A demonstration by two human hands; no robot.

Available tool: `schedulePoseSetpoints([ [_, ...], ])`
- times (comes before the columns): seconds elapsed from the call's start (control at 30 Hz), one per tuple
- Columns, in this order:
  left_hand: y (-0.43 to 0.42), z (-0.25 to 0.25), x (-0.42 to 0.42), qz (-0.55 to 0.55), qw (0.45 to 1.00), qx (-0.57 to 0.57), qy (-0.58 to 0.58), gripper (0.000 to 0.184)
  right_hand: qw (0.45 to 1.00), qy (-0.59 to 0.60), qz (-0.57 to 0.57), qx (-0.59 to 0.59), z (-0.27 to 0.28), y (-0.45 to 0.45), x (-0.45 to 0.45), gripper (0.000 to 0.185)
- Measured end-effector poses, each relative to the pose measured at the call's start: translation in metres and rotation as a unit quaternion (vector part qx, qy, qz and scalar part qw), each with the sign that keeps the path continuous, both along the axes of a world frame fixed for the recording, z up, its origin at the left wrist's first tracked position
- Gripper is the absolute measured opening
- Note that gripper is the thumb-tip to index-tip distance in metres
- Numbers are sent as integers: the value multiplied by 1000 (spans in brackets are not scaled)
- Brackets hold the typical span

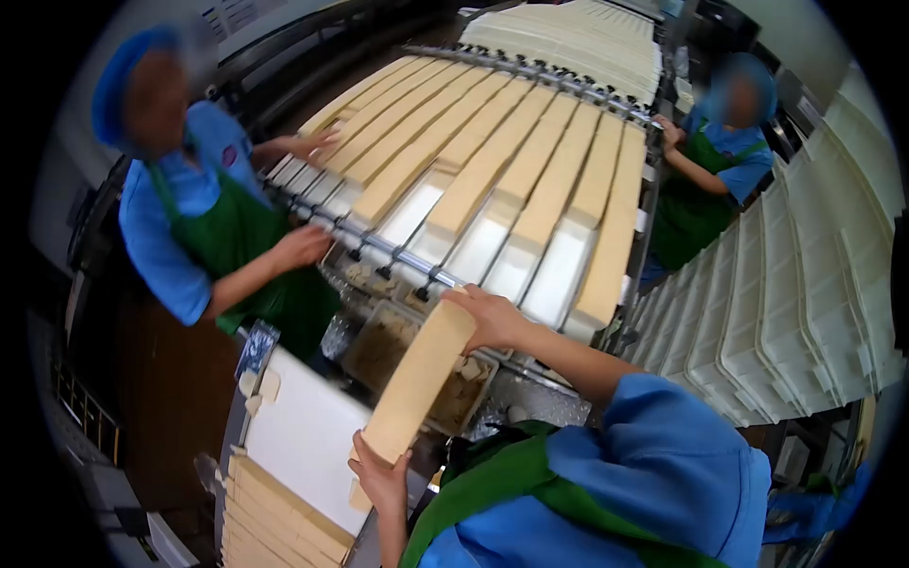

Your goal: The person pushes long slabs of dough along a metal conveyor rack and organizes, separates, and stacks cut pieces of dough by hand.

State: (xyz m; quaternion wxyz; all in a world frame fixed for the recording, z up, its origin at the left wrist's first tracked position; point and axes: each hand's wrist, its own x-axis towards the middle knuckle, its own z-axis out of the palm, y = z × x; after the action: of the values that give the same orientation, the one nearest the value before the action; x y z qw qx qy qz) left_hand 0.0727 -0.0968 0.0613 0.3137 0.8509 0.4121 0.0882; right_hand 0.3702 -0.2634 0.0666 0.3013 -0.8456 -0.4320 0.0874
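A long pale-yellow block (pixel 419 377) is held between my two hands, over the gap between the conveyor and a white board (pixel 301 428). At its far end, my right hand (pixel 488 319) grips it beside the conveyor's metal roller bar (pixel 393 250). Around the near end, close to the white board, the fingers of my left hand (pixel 381 471) are wrapped. More long blocks (pixel 483 180) lie side by side in lanes on the conveyor. Below the held block are bins with broken pieces (pixel 461 390), partly hidden by it.
One co-worker (pixel 213 189) stands at the conveyor's left side with both hands near it. Another co-worker (pixel 715 161) is at its far right. Stacked white trays (pixel 757 293) rise on the right. Thin cut strips (pixel 275 516) lie at the board's near end.
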Motion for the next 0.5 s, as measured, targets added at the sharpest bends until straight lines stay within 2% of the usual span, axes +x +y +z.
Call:
schedulePoseSetpoints([
  [0.1, -40, 9, 28, -62, 995, -34, -64, 93, 1000, 9, -28, -4, 1, -75, 40, 98],
  [0.13, -54, 15, 36, -80, 993, -42, -74, 79, 999, 45, -22, 20, -5, -98, 52, 101],
  [0.17, -62, 14, 43, -85, 993, -37, -79, 79, 996, 80, -16, 46, -15, -118, 65, 104],
  [0.23, -82, 10, 57, -122, 982, -83, -117, 63, 993, 86, -33, 76, -45, -145, 93, 102],
  [0.27, -95, 9, 65, -134, 981, -73, -122, 55, 989, 93, -106, 36, -55, -150, 104, 97],
  [0.3, -107, 12, 76, -138, 980, -71, -122, 55, 979, 101, -176, -8, -46, -151, 106, 93],
  [0.33, -117, 16, 85, -142, 978, -94, -125, 55, 966, 149, -195, -82, -36, -153, 113, 89],
  [0.37, -127, 20, 94, -147, 974, -114, -127, 55, 965, 155, -197, -77, -40, -154, 120, 89],
  [0.43, -141, 7, 118, -175, 969, -101, -143, 57, 951, 97, -268, -121, -54, -159, 138, 88],
  [0.47, -148, 1, 132, -198, 964, -82, -158, 58, 941, -27, -288, -176, -71, -158, 144, 87],
  [0.5, -156, -2, 146, -220, 959, -63, -170, 60, 940, -25, -292, -174, -75, -157, 146, 87],
])
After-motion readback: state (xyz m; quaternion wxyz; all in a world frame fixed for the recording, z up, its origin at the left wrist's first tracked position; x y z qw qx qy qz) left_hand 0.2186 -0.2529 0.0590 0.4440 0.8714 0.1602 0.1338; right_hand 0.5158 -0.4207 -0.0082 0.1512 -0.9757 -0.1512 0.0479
